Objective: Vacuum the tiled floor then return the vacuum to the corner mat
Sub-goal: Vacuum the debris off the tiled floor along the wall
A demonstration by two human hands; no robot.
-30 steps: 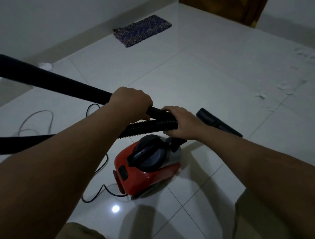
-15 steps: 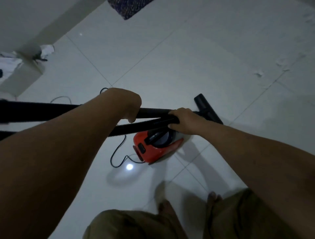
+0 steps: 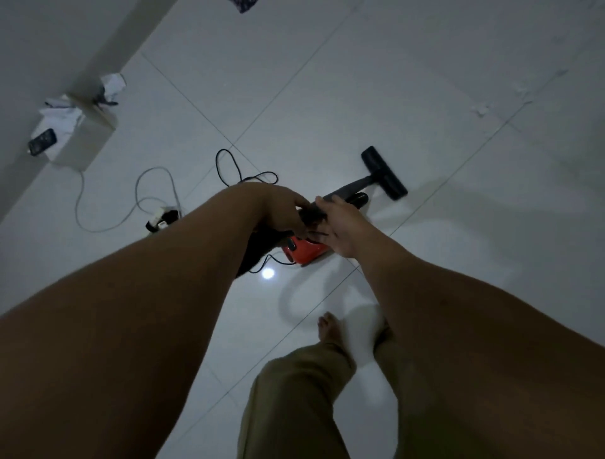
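I look down at a red canister vacuum (image 3: 306,252) on the white tiled floor (image 3: 360,82). Its black wand (image 3: 352,188) runs up and right to the floor nozzle (image 3: 384,173), which lies flat on the tiles. My left hand (image 3: 283,209) grips the wand's near end, where the black hose (image 3: 258,244) joins it. Beside it, my right hand (image 3: 339,226) curls round the same joint, thumb on top. My hands hide most of the canister. A corner of the dark patterned mat (image 3: 244,4) shows at the top edge.
A power strip (image 3: 162,219) with a grey cable and a looping black cord (image 3: 229,167) lies left of the vacuum. A beige box (image 3: 88,137) by the wall carries paper and a phone (image 3: 42,141). Paper scraps (image 3: 481,109) dot the right tiles. My bare foot (image 3: 329,327) stands below the vacuum.
My viewpoint has risen, so the vacuum looks smaller and farther below. The wand has swung from pointing left to pointing forward, nozzle on the floor. Both hands have closed in together on it.
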